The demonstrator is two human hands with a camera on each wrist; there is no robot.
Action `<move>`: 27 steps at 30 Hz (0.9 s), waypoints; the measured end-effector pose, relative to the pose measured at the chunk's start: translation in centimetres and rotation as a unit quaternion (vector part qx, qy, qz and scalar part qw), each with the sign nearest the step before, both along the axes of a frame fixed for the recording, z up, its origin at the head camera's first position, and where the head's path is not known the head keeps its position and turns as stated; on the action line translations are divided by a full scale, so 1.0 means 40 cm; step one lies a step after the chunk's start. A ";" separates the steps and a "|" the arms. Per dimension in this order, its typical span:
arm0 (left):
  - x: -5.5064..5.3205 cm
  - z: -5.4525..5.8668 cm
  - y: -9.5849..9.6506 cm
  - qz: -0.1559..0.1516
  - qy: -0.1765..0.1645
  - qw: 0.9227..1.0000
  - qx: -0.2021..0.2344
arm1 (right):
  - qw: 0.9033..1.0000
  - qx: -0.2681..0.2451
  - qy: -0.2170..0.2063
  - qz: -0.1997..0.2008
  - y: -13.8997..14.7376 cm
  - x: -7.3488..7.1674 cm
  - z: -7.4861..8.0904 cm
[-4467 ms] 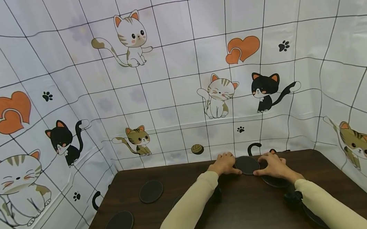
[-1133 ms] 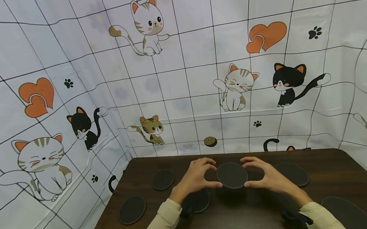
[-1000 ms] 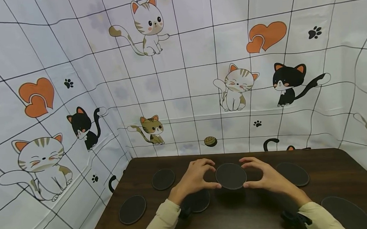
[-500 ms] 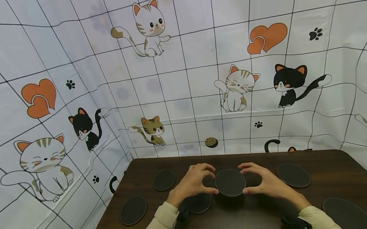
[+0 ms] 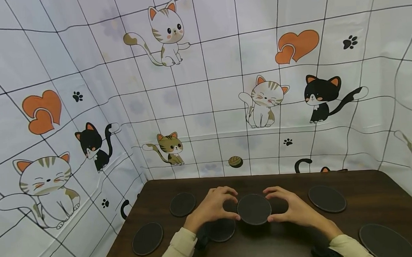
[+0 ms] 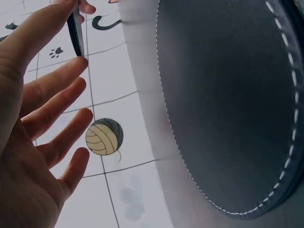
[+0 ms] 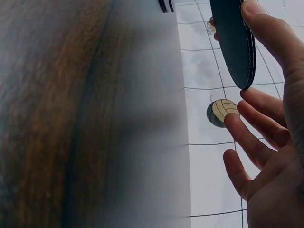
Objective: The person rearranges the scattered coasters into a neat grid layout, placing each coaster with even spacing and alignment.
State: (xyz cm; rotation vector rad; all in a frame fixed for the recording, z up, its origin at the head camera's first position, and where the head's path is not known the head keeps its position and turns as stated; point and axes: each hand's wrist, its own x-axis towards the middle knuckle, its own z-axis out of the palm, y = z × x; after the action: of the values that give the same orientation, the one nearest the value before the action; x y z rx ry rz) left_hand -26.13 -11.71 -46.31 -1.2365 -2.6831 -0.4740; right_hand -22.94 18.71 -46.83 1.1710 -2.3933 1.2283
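A round dark coaster (image 5: 254, 209) with a stitched rim is held above the table, between my two hands. My left hand (image 5: 213, 207) pinches its left edge with thumb and index finger. My right hand (image 5: 292, 209) pinches the opposite edge the same way. Both wrist views show the coaster (image 7: 233, 45) nearly edge-on, with the other fingers spread away from it. Another coaster (image 5: 220, 230) lies on the table just below my left hand, partly hidden by it. In the left wrist view that stitched coaster (image 6: 228, 104) looms close.
On the dark wooden table (image 5: 268, 249) lie further coasters: one at back left (image 5: 182, 204), one at front left (image 5: 147, 239), one at back right (image 5: 326, 199) and one at front right (image 5: 386, 241). A white cat-print sheet (image 5: 207, 85) hangs behind and along the sides.
The coaster was at the table's back edge between both hands; it has since been raised and brought nearer. Over the last second both hands have carried it slightly left and closer.
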 end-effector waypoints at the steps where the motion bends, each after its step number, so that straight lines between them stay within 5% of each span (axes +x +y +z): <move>1: 0.000 -0.001 -0.001 0.000 0.001 1.000 0.000 | 1.000 0.000 -0.004 0.000 -0.001 0.000 -0.002; 14: -0.001 -0.016 -0.004 -0.007 -0.030 1.000 -0.001 | 0.999 0.016 -0.027 -0.012 0.010 -0.053 -0.097; 27: -0.004 -0.043 -0.003 -0.004 -0.082 0.996 -0.023 | 0.996 0.051 -0.074 0.000 0.011 -0.052 -0.112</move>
State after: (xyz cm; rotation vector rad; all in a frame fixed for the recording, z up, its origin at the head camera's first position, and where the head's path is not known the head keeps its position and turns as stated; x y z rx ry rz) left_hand -26.29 -11.81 -48.05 -1.2726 -2.8397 -0.5405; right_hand -25.03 19.15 -51.31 1.1465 -2.5918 1.2472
